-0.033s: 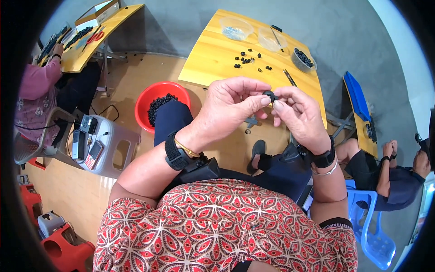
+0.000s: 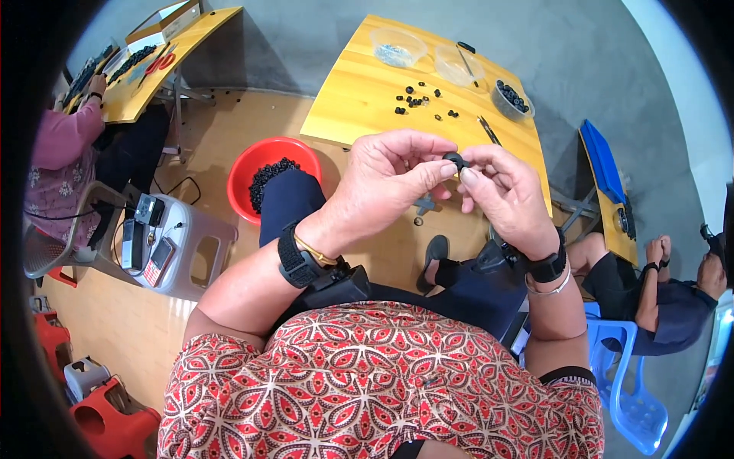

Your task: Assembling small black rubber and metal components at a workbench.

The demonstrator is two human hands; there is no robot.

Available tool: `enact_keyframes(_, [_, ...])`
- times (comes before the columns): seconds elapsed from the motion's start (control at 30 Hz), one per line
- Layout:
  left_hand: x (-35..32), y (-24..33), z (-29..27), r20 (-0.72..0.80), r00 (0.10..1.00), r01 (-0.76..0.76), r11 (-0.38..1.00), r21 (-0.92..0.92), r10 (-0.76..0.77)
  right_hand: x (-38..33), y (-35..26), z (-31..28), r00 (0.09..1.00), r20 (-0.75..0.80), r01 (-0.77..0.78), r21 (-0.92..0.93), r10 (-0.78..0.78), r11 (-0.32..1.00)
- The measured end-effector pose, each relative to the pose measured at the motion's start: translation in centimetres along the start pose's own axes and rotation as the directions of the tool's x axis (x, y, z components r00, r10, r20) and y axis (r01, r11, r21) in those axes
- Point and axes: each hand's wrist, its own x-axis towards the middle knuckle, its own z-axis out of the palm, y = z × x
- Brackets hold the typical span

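Both hands are raised in front of the chest and meet on one small black part (image 2: pixel 456 161). The left hand (image 2: pixel 390 180) pinches it between thumb and forefinger, its other fingers curled loosely above. The right hand (image 2: pixel 505 195) closes on the same piece from the other side with its fingertips. The part hangs in the air between them, above the near edge of the yellow worktop (image 2: pixel 359 92) and touching nothing else.

Set against the other picture, nothing has shifted. The grip, the height of the hands and the place of the part all match, so the piece is held steady rather than carried or put down.

On the worktop beyond the hands lie loose black pieces (image 2: pixel 417 99), well apart from the held one. There are also two clear tubs (image 2: pixel 397 47), a small bowl of black pieces (image 2: pixel 511 98) and a thin dark tool (image 2: pixel 489 130). A red basin (image 2: pixel 310 157) of black pieces stands on the floor beside the left knee. A grey stool (image 2: pixel 199 252) carrying small devices stands further left. Each wrist wears a black band (image 2: pixel 294 256). One other person sits at a second worktop (image 2: pixel 153 76) at far left, and another sits low at far right (image 2: pixel 673 298).
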Motion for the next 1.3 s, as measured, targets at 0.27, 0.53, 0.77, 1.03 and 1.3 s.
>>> enact_keyframes(0.27, [0.0, -0.1, 0.2, -0.021, 0.996, -0.087, 0.984, 0.155, 0.091, 0.1, -0.7, 0.3, 1.0, -0.02, 0.007, -0.203, -0.011, 0.979])
enact_keyframes(0.53, [-0.1, 0.3, 0.7, -0.083, 0.995, -0.048, 0.989, 0.142, 0.061, 0.6, -0.7, 1.4, 0.886, 0.069, 0.401, -0.611, -0.459, 0.683])
enact_keyframes(0.77, [0.0, -0.2, 0.7, -0.121, 0.992, -0.015, 0.998, 0.059, 0.022, 0.7, -0.5, 1.4, 0.928, 0.028, 0.321, -0.565, -0.371, 0.76])
enact_keyframes(1.03, [0.2, -0.2, 0.1, -0.088, 0.995, 0.037, 0.99, -0.138, -0.049, 0.9, 0.5, 1.0, 0.969, -0.055, 0.195, -0.424, -0.24, 0.884])
enact_keyframes(1.3, [0.2, 0.2, -0.6, -0.006, 0.985, 0.159, 0.917, -0.366, -0.173, 1.8, 1.5, 0.3, 0.977, -0.064, 0.193, -0.159, -0.205, 0.968])
